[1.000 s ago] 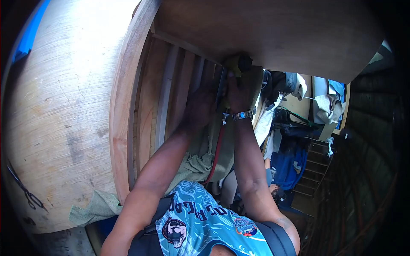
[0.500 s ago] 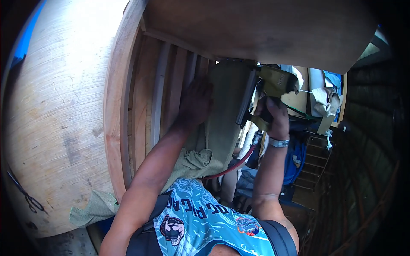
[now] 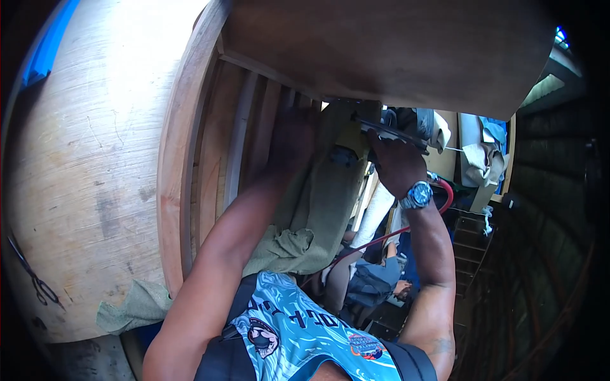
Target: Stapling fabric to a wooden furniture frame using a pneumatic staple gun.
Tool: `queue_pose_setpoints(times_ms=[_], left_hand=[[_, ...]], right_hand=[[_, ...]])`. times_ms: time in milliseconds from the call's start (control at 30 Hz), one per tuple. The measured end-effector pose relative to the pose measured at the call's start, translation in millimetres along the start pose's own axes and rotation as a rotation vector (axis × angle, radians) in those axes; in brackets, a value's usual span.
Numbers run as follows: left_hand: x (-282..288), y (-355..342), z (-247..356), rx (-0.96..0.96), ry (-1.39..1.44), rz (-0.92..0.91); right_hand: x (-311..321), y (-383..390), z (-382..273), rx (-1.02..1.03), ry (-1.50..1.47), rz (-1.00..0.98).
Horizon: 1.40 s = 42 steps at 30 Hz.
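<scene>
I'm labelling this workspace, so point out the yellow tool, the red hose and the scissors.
Yellow tool (image 3: 350,138): head view, on its yellow body.
Red hose (image 3: 450,193): head view, on its bend.
Scissors (image 3: 32,274): head view, just above the handle loops.

Right hand (image 3: 397,162) closed round an air stapler (image 3: 349,141), its yellowish body over the olive fabric (image 3: 327,203). Red hose (image 3: 450,193) curves down past the wristwatch (image 3: 417,195). Left hand (image 3: 295,136) in deep shadow near wooden slats (image 3: 219,130); contact unclear. Far left: scissors (image 3: 32,273) lying on plywood desk (image 3: 101,222). Another person (image 3: 375,279) beyond the fabric, lower down.
</scene>
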<state>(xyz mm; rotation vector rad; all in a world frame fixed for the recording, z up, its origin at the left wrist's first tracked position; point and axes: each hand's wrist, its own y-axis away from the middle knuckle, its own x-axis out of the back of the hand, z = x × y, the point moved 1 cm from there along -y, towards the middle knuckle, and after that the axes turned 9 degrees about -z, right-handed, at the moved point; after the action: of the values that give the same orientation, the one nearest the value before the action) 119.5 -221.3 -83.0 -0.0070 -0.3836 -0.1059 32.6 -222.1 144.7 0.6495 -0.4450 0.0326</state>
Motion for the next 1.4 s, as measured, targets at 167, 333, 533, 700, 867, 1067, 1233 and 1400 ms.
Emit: queue_pose_setpoints(times_ms=[167,333,533,700,867,1067,1233,1400], left_hand=[[-18,-53,-24,-0.155,-0.365,0.403],[-44,-72,-18,-0.129,-0.267,0.428],[-39,-88,-29,0.008,-0.206,0.102],[-39,-89,-25,0.025,-0.107,0.011],[-66,-99,-56,0.125,-0.239,0.068],[-47,-85,-23,-0.039,-0.194,0.246],[-66,-101,-67,-0.275,0.118,0.548],[-36,-99,-34,0.075,-0.179,-0.03]], right_hand=[[5,25,-3,0.027,-0.134,-0.013],[-19,43,3,0.087,-0.365,0.065],[-32,39,8,0.106,-0.239,0.053],[-32,21,17,0.105,-0.204,0.024],[-20,-10,5,0.116,-0.139,0.09],[-11,-43,5,0.132,-0.143,0.1],[3,-81,-11,0.152,-0.124,0.041],[-12,-82,3,0.155,-0.177,-0.052]])
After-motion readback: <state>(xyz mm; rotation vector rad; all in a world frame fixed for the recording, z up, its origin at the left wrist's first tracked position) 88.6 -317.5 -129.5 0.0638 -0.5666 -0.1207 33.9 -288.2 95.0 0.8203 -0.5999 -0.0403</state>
